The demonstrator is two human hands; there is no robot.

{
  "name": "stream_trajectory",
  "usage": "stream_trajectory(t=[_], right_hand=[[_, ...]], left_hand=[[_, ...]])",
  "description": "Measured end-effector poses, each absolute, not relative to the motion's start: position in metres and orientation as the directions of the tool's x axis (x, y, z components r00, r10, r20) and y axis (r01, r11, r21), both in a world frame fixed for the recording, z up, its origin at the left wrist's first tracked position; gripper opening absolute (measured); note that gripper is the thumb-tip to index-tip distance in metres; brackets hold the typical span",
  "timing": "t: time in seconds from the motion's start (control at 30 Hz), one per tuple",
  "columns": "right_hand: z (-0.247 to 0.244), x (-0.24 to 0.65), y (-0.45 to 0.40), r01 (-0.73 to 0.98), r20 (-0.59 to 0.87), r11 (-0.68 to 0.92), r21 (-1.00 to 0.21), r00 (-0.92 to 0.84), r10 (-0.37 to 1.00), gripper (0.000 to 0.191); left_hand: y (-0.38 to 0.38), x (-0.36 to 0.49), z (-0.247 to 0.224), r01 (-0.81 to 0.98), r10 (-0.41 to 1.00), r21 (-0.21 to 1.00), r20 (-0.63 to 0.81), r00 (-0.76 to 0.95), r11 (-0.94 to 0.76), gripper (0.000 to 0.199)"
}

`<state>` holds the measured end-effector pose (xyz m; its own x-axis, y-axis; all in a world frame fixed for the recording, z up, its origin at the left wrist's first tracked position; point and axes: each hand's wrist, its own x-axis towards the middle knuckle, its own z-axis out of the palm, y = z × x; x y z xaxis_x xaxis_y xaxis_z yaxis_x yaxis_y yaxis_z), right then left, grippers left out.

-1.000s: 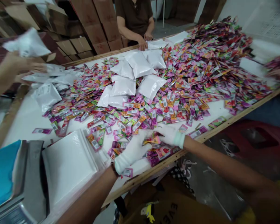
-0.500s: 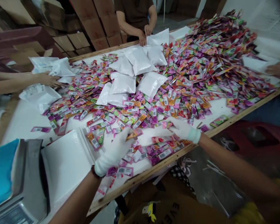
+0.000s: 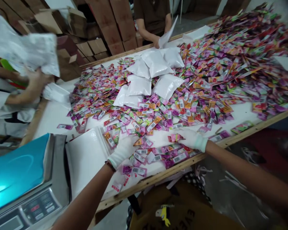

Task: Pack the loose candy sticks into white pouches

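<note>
My left hand (image 3: 126,147), in a white glove, is closed on an orange sachet (image 3: 138,142) above the near edge of the white table. To its right, my right hand (image 3: 190,139), also gloved, has a pink-and-red sachet (image 3: 174,137) between its fingers. Several loose sachets (image 3: 180,157) lie just below and between the two hands. Beyond them spreads a large layer of colourful sachets (image 3: 148,123), rising to a heap (image 3: 242,48) at the back right. Plump white packages (image 3: 155,64) are piled on the sachets at the middle.
A stack of flat white bags (image 3: 88,156) lies left of my left hand, beside a scale (image 3: 45,204) with a blue top (image 3: 19,169). A person (image 3: 152,19) across the table handles a white bag. Another person's hands (image 3: 36,80) lift white packages at the left. A wooden rim (image 3: 148,182) edges the table.
The view has shifted left, so the table appears further right. At the left, the other person's hands have raised white packages off the table. The person opposite now holds up a flat white bag.
</note>
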<state>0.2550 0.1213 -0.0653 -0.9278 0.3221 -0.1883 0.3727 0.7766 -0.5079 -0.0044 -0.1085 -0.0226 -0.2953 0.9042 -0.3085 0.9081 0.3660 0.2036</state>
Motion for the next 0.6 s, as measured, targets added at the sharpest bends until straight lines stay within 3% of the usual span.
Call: stream_trajectory(t=[0.1,0.2,0.3,0.4,0.5,0.6], right_hand=[[-0.046,0.261,0.126,0.357,-0.086,0.757,-0.547,-0.923,0.374,0.033],[-0.036,0.264,0.123,0.351,-0.086,0.691,-0.632,-0.918,0.388,0.040],[-0.042,0.258,0.112,0.317,-0.129,0.699,-0.641,-0.942,0.309,0.052],[-0.057,0.247,0.097,0.291,-0.200,0.765,-0.574,-0.956,0.214,0.057],[-0.070,0.236,0.090,0.280,-0.247,0.817,-0.505,-0.953,0.174,0.048],[-0.074,0.233,0.092,0.281,-0.241,0.818,-0.502,-0.954,0.181,0.043]], left_hand=[[-0.104,-0.006,-0.014,0.933,0.945,0.197,-0.191,-0.265,0.302,0.018],[-0.112,-0.009,0.004,0.872,0.921,0.297,-0.115,-0.372,0.389,0.022],[-0.124,-0.007,0.019,0.790,0.901,0.437,-0.158,-0.403,0.430,0.024],[-0.135,0.001,0.017,0.735,0.927,0.567,-0.279,-0.253,0.371,0.033],[-0.138,0.009,0.003,0.796,0.895,0.491,-0.426,-0.136,0.355,0.025],[-0.135,0.012,-0.007,0.856,0.897,0.405,-0.419,-0.139,0.321,0.016]])
